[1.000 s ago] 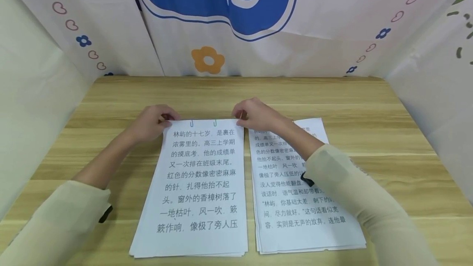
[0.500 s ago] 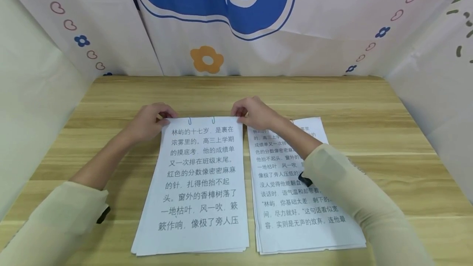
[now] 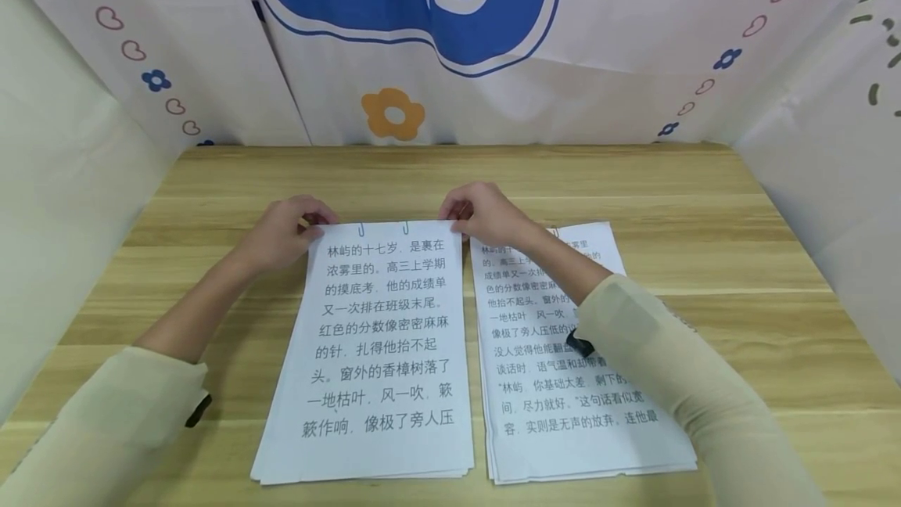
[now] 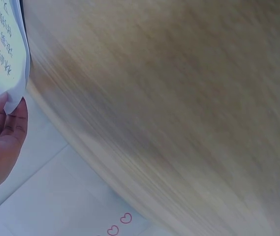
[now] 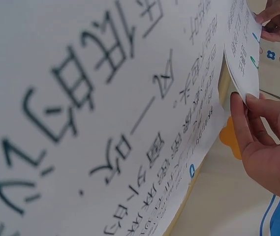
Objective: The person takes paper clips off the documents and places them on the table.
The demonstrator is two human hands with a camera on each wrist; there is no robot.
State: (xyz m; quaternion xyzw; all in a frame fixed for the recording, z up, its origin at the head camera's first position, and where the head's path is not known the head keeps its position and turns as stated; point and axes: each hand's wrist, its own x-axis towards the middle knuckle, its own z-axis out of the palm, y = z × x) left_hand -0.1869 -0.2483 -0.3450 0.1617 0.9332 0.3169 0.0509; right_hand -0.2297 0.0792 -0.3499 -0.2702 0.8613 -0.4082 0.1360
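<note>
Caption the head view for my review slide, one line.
Left hand and right hand pinch the top corners of a clipped paper stack beside a second stack on a wood-grain table.

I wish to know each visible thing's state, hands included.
left stack: held at top corners, sheets uneven
left hand: pinching this stack's left corner
right hand: pinching this stack's right corner
blue clip: on left stack
green clip: on left stack
right stack: partly hidden, clipped, sheets uneven

Left wrist view crops held paper stack [image 4: 4, 51]; sleeve [image 3: 690, 374] part-hides second stack [image 3: 584, 413].
</note>
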